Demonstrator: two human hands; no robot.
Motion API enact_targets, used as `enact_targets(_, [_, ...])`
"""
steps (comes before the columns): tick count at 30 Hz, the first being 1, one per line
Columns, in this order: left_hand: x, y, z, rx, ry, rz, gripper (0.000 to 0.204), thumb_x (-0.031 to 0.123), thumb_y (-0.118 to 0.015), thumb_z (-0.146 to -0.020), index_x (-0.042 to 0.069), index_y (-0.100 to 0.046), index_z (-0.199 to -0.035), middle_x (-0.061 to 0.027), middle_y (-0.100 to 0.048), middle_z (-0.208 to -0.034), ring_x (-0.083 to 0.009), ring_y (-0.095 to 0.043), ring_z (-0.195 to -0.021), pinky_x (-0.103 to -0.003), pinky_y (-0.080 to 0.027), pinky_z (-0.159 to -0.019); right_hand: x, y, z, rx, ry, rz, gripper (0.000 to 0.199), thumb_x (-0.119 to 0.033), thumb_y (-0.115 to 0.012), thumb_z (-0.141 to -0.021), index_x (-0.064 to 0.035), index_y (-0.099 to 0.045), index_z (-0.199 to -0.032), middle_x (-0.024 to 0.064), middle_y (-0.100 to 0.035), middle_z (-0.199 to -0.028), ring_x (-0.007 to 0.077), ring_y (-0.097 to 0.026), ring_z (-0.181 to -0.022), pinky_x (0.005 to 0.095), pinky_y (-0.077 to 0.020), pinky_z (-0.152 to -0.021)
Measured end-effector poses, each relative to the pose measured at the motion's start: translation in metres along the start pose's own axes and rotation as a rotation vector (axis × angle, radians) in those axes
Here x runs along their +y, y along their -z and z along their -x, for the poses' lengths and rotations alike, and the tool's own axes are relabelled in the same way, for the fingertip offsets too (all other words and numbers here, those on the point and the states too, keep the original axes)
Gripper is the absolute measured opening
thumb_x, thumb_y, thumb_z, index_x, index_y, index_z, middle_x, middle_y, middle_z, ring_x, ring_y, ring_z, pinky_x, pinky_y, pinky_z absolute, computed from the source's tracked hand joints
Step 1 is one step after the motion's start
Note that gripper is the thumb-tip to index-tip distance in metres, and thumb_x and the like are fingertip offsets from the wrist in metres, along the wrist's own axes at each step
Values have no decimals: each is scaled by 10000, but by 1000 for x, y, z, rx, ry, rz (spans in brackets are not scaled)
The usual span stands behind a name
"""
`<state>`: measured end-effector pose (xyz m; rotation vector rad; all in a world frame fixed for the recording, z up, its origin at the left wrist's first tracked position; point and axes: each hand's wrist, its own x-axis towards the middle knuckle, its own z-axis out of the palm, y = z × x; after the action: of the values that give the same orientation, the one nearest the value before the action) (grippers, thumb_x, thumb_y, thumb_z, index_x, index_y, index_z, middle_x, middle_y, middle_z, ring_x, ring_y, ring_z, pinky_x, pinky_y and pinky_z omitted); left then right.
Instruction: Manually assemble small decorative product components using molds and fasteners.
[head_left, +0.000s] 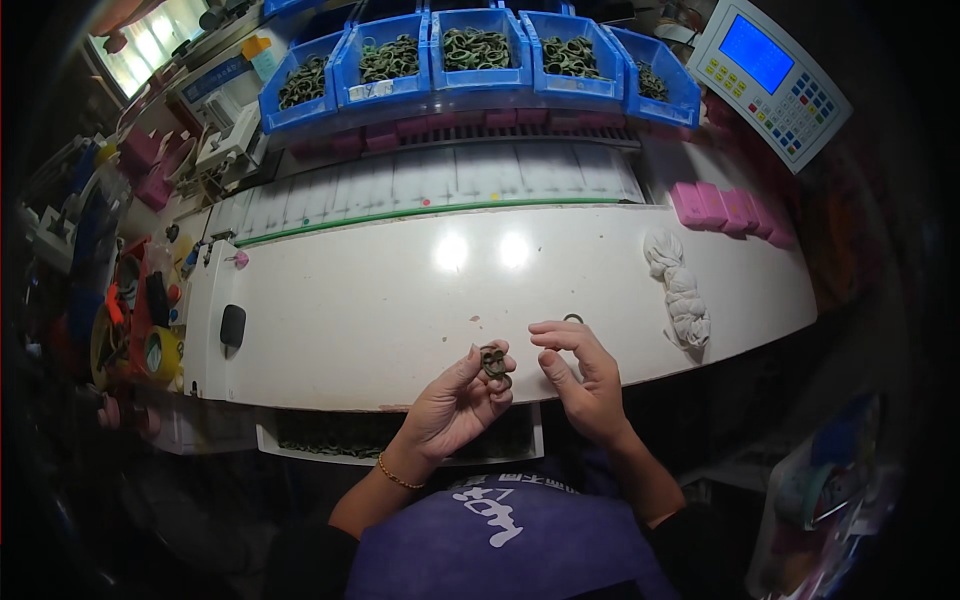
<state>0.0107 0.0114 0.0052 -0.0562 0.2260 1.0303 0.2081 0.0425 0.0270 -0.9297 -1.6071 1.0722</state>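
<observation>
Head view: at the near edge of a white worktable point(400, 300), the left hand point(455, 405) pinches a small cluster of dark olive rings point(494, 364) between thumb and fingertips, held just above the tabletop. The right hand point(585, 375) hovers at the cluster's 3 o'clock, fingers curled and empty, close beside it but apart. A single dark ring point(573, 319) lies on the table at 12 o'clock of the right hand. A knotted white cloth point(680, 285) rests at 2 o'clock; blue bins point(480, 50) of similar rings line the far edge at 12 o'clock, with a keypad controller point(770, 75) at 1 o'clock.
</observation>
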Motion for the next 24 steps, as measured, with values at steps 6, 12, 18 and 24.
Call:
enact_targets(6, [-1,0,-2,4,16,49,355,270,-509,-1061,-6,-496,-1283,-113,-605,-1074,-152,-556,-865,-294,-500,-821,-4,0,0,-35,27,64,170,-48,-632,-953,-19,-664,-1117,135,-658,-1189,229,-607,-1111,339,-454,-969])
enact_targets(12, [-4,1,-1,14,9,14,338,265,-512,-1059,17,-497,-1288,-94,-591,-1107,-153,-570,-926,-294,-499,-836,-10,-8,0,8,259,314,216,-119,-748,-876,-27,-670,-1055,101,-637,-961,229,-596,-889,328,-478,-800])
enact_targets(18, [-13,2,0,55,-120,-255,301,206,-525,-1054,25,-511,-1293,-66,-579,-1150,-145,-581,-980,-292,-500,-866,-9,-15,8,-41,105,289,149,-147,-758,-865,-41,-653,-872,78,-625,-778,228,-560,-665,351,-445,-598])
enact_targets(24, [-6,-6,5,141,-247,-711,243,164,-561,-1037,-26,-589,-1187,-76,-642,-1023,-132,-625,-872,-285,-534,-817,-10,-13,2,-73,95,273,89,-84,-731,-858,-38,-655,-868,97,-621,-762,246,-586,-674,346,-464,-592])
